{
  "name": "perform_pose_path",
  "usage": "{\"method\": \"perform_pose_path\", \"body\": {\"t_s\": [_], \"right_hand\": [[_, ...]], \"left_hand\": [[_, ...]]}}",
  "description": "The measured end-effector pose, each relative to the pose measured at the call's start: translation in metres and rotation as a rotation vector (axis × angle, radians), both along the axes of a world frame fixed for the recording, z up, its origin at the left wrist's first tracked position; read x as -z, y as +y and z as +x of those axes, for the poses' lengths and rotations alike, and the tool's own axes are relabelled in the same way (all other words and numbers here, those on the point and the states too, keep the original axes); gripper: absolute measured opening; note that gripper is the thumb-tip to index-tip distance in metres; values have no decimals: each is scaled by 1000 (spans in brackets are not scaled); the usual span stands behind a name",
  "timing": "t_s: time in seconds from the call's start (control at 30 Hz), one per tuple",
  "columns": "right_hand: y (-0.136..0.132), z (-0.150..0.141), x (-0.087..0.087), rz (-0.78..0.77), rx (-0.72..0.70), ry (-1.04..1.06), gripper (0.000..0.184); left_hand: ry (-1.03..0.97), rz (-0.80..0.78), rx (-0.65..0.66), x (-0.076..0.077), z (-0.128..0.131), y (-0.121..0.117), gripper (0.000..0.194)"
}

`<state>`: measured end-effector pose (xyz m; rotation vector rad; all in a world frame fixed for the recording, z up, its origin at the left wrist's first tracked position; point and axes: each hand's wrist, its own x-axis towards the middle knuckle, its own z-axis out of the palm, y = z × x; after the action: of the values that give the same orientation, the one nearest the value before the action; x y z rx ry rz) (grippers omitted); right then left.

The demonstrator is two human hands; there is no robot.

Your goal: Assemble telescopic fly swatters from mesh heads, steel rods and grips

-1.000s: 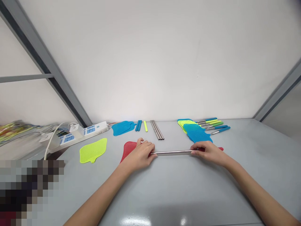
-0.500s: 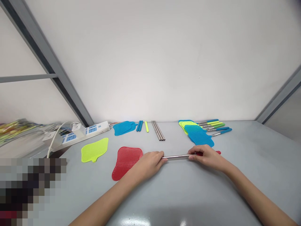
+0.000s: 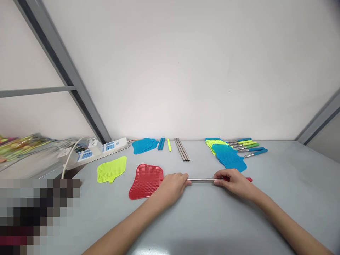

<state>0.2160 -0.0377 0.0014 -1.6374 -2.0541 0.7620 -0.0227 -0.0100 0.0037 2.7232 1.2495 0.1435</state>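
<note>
A red fly swatter [image 3: 145, 180] with a perforated head and a metal rod lies across both hands, low over the grey table. My left hand [image 3: 175, 187] is closed around the rod close to the red head, covering that end. Toward the other end, my right hand [image 3: 233, 181] grips it between thumb and fingers. The tip of the red handle shows beyond the right hand; the bare rod shows between the hands. Behind the right hand lies a blue swatter head [image 3: 230, 157], apart from it.
A yellow-green swatter head [image 3: 112, 169] lies left, blue heads [image 3: 143, 146] further back. Blue handle grips [image 3: 161, 143], a yellow grip [image 3: 169, 145] and metal rods [image 3: 182, 149] line the wall. Swatters with coloured handles [image 3: 247, 144] are piled back right. A power strip [image 3: 114, 148] stands back left.
My left hand has slid right from the head along the rod, uncovering most of the red head. The rod stretch between the hands is shorter. The view has shifted slightly.
</note>
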Motion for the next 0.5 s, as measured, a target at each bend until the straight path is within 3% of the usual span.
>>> {"method": "perform_pose_path", "body": {"t_s": [0.5], "right_hand": [[-5,-7,1,15,-37,-30,28]], "left_hand": [[-20,269,16,5,-2,-1,26]]}}
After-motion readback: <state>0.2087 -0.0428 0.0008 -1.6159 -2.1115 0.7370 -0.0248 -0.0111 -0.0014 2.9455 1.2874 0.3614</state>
